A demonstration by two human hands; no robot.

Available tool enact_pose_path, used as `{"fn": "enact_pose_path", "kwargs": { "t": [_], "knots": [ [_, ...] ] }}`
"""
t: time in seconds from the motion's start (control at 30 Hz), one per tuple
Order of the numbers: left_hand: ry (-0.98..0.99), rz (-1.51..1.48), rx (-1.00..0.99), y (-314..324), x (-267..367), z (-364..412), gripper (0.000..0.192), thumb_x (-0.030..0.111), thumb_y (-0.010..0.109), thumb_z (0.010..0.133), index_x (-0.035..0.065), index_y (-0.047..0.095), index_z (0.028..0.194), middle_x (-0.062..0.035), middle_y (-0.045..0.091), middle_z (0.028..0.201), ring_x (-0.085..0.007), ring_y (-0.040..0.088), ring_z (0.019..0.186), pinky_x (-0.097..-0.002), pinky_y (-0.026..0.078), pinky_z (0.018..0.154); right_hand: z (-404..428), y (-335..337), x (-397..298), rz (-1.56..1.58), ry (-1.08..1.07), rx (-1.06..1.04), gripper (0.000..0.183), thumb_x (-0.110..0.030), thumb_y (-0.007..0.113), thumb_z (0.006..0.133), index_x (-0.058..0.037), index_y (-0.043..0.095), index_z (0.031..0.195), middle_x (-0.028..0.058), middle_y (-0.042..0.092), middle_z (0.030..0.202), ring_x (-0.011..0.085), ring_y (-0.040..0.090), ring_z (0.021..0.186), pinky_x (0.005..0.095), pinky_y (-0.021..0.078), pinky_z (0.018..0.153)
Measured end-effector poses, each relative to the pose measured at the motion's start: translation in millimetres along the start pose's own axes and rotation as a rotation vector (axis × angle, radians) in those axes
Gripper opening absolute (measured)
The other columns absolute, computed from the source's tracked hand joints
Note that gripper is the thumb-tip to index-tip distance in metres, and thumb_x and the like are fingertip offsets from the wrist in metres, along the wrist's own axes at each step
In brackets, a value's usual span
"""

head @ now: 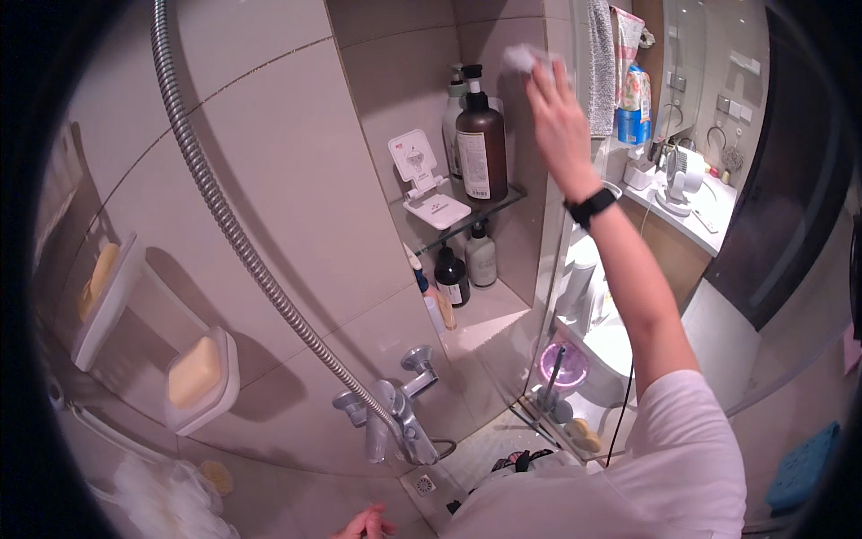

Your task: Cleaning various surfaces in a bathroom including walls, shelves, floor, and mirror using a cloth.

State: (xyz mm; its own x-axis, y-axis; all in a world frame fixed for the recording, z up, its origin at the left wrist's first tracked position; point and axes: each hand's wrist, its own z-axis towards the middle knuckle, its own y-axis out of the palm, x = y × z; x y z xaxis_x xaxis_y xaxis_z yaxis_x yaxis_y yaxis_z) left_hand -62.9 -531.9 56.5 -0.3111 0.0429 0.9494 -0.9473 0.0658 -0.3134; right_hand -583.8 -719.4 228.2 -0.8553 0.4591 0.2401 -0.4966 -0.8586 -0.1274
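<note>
My right hand (560,128), with a black band on its wrist, is raised beside the side wall of a tiled niche. A blurred white wad (520,59), perhaps cloth or tissue, is held at its fingertips near that wall. Left of the hand, a brown pump bottle (481,151) stands on a glass shelf (510,196). Behind the bottle is a pale pump bottle (452,114), and a white folding phone stand (438,207) sits in front. At the bottom edge, my left hand (369,524) shows only partly, low and with bent fingers; its grip is unclear.
A metal shower hose (222,209) runs down to the chrome mixer tap (404,414). Soap (195,372) lies in a wall dish at left. Several bottles stand in the lower niche, including a dark pump bottle (451,276). A glass panel (553,269) borders the niche's right side.
</note>
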Motion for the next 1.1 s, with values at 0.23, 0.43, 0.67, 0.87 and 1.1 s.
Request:
{"fn": "enact_pose_path", "kwargs": {
  "t": [0.23, 0.43, 0.67, 0.87, 1.1],
  "knots": [
    [-0.022, 0.031, -0.003, -1.7, -8.2, 4.4, 0.022, 0.015, 0.056, 0.094, -0.0021, 0.066, 0.084, -0.0019, 0.059, 0.065, -0.0079, 0.048, 0.059, -0.0246, 0.037, 0.054, 44.3, 0.7, 11.2, 0.06, 0.04, 0.08, 0.041, 0.004, 0.044, 0.083, 0.0, 0.054, 0.122, 0.0083, 0.039, 0.146, 0.0325, 0.033, 0.138, 0.0389, 0.0432, 0.103],
    [0.013, 0.055, -0.071, -13.6, -12.4, 10.4, 0.022, 0.013, 0.056, 0.094, -0.0026, 0.068, 0.084, -0.0035, 0.062, 0.065, -0.0083, 0.05, 0.059, -0.0244, 0.038, 0.053, -78.1, -2.1, -27.7, 0.123, 0.085, -0.102, 0.037, 0.008, 0.047, 0.081, 0.0033, 0.058, 0.115, 0.0099, 0.037, 0.147, 0.0329, 0.027, 0.14, 0.0386, 0.0453, 0.102],
    [0.034, 0.145, -0.207, -18.3, -4.1, 15.4, 0.026, 0.012, 0.054, 0.094, -0.0013, 0.064, 0.075, -0.0044, 0.063, 0.064, -0.0091, 0.05, 0.057, -0.025, 0.039, 0.052, -216.1, -12.5, -63.1, 0.123, 0.138, -0.359, 0.03, -0.004, 0.052, 0.082, -0.001, 0.062, 0.11, 0.0056, 0.049, 0.137, 0.0321, 0.036, 0.136, 0.0335, 0.0499, 0.094],
    [0.172, 0.181, -0.285, -11.1, 9.4, 8.8, 0.026, 0.01, 0.053, 0.094, -0.0018, 0.064, 0.073, -0.0059, 0.061, 0.061, -0.0102, 0.05, 0.054, -0.0247, 0.038, 0.051, -360.7, -39.2, -113.1, 0.467, 0.65, -1.005, 0.029, -0.018, 0.041, 0.092, -0.0029, 0.06, 0.109, 0.0214, 0.057, 0.122, 0.0359, 0.06, 0.107, 0.0466, 0.0499, 0.086],
    [0.281, 0.175, -0.476, 39.3, 37.7, -15.5, 0.022, 0.006, 0.053, 0.091, -0.0037, 0.067, 0.076, -0.0058, 0.061, 0.061, -0.0105, 0.051, 0.054, -0.0238, 0.039, 0.052, -557.1, -227.3, -154.3, 0.824, 0.139, -1.939, 0.024, -0.021, 0.058, 0.076, -0.0033, 0.071, 0.086, 0.0172, 0.07, 0.085, 0.035, 0.067, 0.083, 0.0457, 0.0518, 0.072]
  ]
}}
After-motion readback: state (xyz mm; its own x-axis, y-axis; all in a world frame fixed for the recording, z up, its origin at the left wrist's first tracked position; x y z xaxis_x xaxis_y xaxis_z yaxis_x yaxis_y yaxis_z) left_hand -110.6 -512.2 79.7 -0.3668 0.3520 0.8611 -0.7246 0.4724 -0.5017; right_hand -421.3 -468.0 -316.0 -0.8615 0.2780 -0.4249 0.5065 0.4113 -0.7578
